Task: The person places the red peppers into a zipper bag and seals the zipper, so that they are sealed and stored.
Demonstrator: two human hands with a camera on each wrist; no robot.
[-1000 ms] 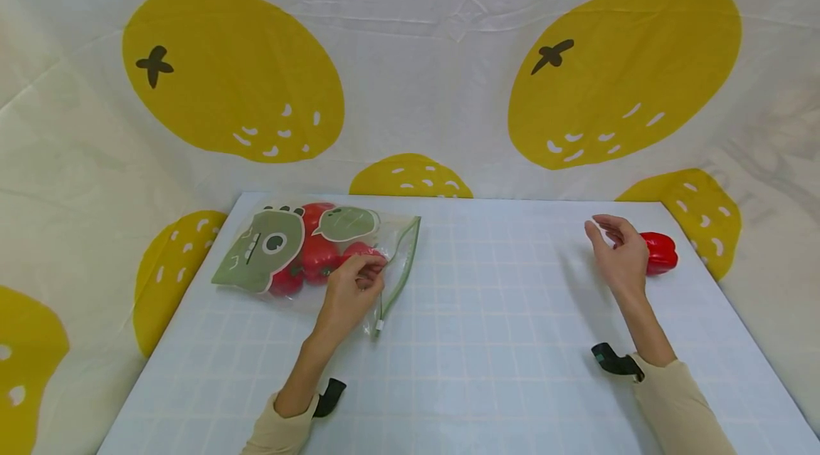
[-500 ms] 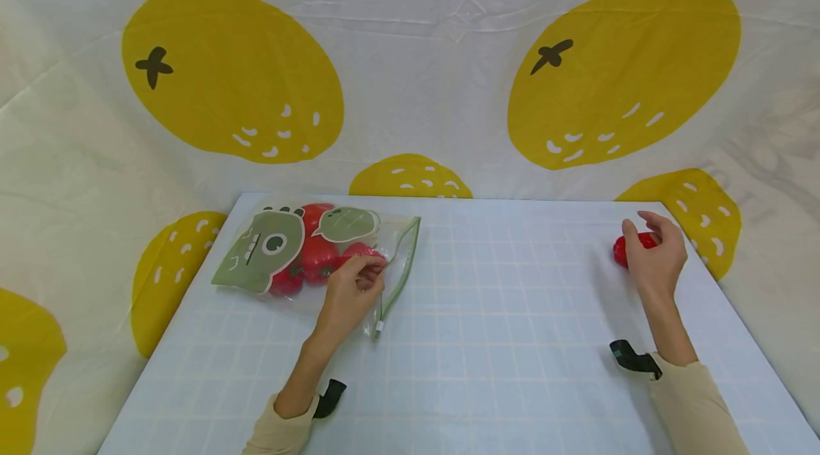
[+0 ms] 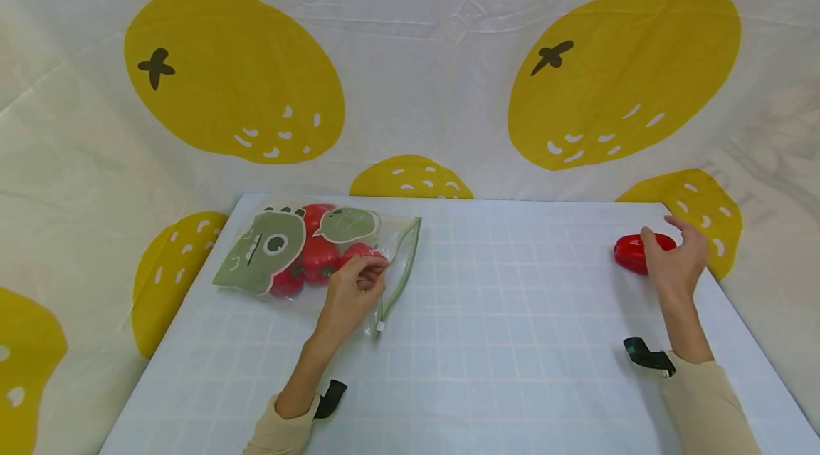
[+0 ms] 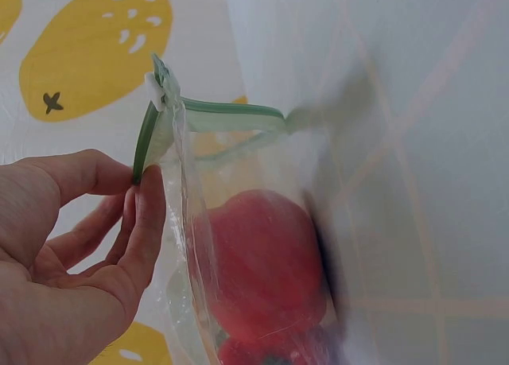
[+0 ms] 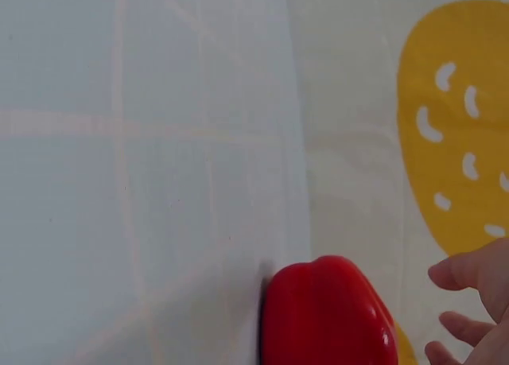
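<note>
A clear zip bag (image 3: 253, 259) with a green cartoon creature print lies at the table's left, several red bell peppers (image 3: 319, 260) inside. My left hand (image 3: 354, 291) pinches the upper layer of its mouth between thumb and fingers. In the left wrist view, the bag's green zip strip (image 4: 231, 106) gapes apart, and a pepper (image 4: 262, 262) shows through the plastic. Far right on the table lies a single red bell pepper (image 3: 631, 254). My right hand (image 3: 680, 259) hovers by it with thumb and fingers spread; in the right wrist view a gap separates the fingers (image 5: 455, 273) from the pepper (image 5: 328, 317).
A white slider (image 3: 380, 326) sits at the near end of the bag's zip. The pale gridded table (image 3: 500, 341) ends at a white cloth wall (image 3: 423, 70) printed with yellow fruit. Black wrist cameras (image 3: 648, 355) stick out from both sleeves.
My right hand has moved rightward past the lone pepper, uncovering its left part; the pepper looks to be in the same place. My left hand and the bag stay still.
</note>
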